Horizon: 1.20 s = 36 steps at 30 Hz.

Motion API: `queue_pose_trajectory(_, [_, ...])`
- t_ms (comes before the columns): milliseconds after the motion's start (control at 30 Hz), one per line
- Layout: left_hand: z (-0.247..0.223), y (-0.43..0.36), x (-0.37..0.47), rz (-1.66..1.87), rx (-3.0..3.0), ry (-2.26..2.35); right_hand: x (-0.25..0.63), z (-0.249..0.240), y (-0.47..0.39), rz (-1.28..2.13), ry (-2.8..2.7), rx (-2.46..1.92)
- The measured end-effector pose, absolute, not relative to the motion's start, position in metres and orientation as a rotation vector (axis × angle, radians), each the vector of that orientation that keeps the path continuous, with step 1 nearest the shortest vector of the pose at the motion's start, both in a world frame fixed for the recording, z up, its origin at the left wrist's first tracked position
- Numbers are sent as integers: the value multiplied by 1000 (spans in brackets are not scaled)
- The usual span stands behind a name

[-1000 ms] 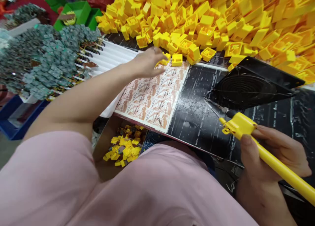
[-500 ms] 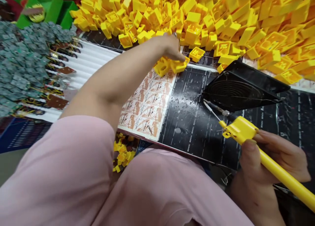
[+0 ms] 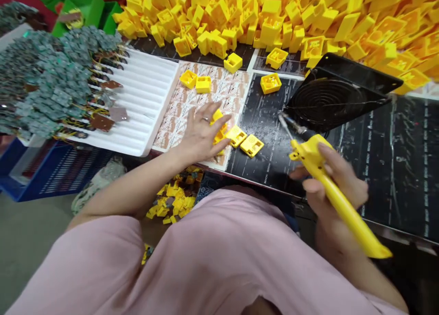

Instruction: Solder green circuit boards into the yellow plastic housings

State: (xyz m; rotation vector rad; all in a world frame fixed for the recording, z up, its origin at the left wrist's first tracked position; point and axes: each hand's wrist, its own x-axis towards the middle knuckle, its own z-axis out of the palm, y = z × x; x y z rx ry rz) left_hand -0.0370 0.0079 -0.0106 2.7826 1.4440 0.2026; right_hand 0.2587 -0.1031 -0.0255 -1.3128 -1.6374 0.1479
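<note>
My left hand (image 3: 204, 132) lies over the patterned sheet (image 3: 171, 123), fingers spread over a few small yellow cases, partly hidden beneath them. Just right of its fingertips are two flat yellow pieces, one (image 3: 236, 136) on the sheet's edge and one (image 3: 252, 145) on the black mat (image 3: 254, 168). In my right hand (image 3: 338, 178) is a long yellow tool (image 3: 339, 205), wrapped by the fingers, with its thin metal tip pointing up and left. Small open yellow boxes (image 3: 233, 62) sit beyond my left hand, another (image 3: 270, 83) on the black mat.
A big pile of yellow cases (image 3: 274, 13) fills the back. A black fan (image 3: 329, 100) stands near the tool tip. At left, a white ribbed tray (image 3: 137, 91) holds grey-green parts (image 3: 58, 77). A blue crate (image 3: 61, 168) and green bins (image 3: 85, 8) are also there.
My left hand has come back from the pile to the near sheet, and yellow boxes now lie spread out there. My right hand has shifted left and up with the tool.
</note>
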Motion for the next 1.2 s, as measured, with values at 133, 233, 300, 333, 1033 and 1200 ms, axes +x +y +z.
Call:
queue_pose_trajectory(133, [-39, 0, -57, 437, 2726, 1462, 239, -18, -92, 66, -2035, -1221])
queue_pose_trajectory(233, [-56, 9, -65, 518, 2679, 1468, 218, -28, -73, 34, -2125, -1227])
queue_pose_trajectory(300, [-58, 18, -65, 540, 2635, 1583, 205, -37, -60, 26, -2180, -1241])
queue_pose_trajectory(333, [-55, 22, -63, 542, 2618, 1662, 200, -42, -54, 26, -2200, -1256])
queue_pose_trajectory(1033, [28, 16, 24, -365, 2512, 1215, 245, -47, -77, -48, -2161, -1341])
queue_pose_trajectory(1200, [18, 2, 13, -229, 2821, 1378, 248, -45, -72, -2, -2243, -1265])
